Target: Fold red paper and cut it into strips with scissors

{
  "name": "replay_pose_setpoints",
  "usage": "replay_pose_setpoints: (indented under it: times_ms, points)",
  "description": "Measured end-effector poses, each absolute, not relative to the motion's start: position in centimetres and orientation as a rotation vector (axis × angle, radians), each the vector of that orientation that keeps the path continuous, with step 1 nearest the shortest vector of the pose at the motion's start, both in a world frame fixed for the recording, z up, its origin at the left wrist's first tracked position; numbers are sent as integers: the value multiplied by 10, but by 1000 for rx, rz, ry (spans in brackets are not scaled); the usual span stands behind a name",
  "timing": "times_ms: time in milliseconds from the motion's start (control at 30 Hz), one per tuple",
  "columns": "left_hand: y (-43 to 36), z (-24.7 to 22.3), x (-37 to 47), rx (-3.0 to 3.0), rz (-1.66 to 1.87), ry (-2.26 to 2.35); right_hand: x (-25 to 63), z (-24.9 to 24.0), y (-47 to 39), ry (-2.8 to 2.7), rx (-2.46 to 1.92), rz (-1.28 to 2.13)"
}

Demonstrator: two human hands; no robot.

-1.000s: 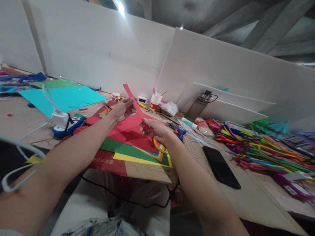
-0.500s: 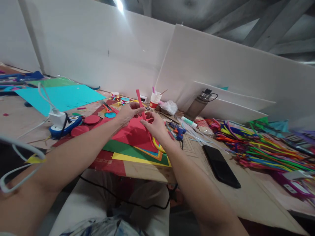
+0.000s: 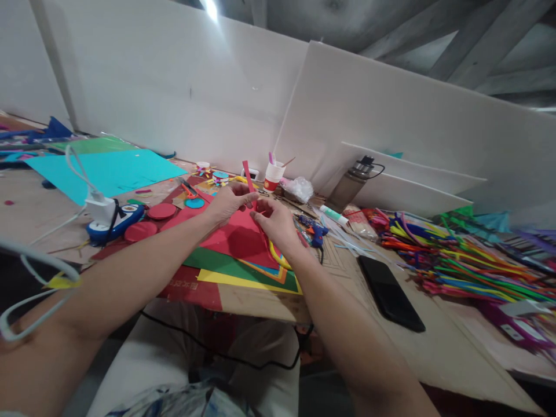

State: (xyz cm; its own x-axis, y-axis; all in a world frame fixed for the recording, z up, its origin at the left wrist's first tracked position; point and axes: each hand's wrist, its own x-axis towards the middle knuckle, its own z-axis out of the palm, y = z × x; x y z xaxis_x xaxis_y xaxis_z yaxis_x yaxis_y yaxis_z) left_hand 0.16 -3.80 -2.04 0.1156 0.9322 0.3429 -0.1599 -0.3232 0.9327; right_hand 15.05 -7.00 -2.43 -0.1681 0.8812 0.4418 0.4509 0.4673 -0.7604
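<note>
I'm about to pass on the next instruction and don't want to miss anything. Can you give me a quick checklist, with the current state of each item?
1. Red strip secured: ok, pinched in the left hand, its upper end sticking up free.
2. Right hand gripping the strip too: cannot tell; its fingers are close to the strip, but contact is hidden.
3. Strip's lower end free of creases: cannot tell, the hands cover much of it.
4. Paper stack squared up: not ok; red sheet, green sheet and yellow sheet have offset edges.
5. Phone clear of both hands: ok, it lies right of the right forearm.
6. Blue glue gun cool: cannot tell.
</note>
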Motion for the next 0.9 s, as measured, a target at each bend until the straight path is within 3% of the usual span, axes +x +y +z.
replay_pose_setpoints:
  times_ms: [700,900]
  points:
    - [-37,-23,1,1384,1364,887,153,-28,-64,-1677,-1191,560]
    - [-35,-24,3,1236,1400,790,152,-30,-62,-1632,-1114,892]
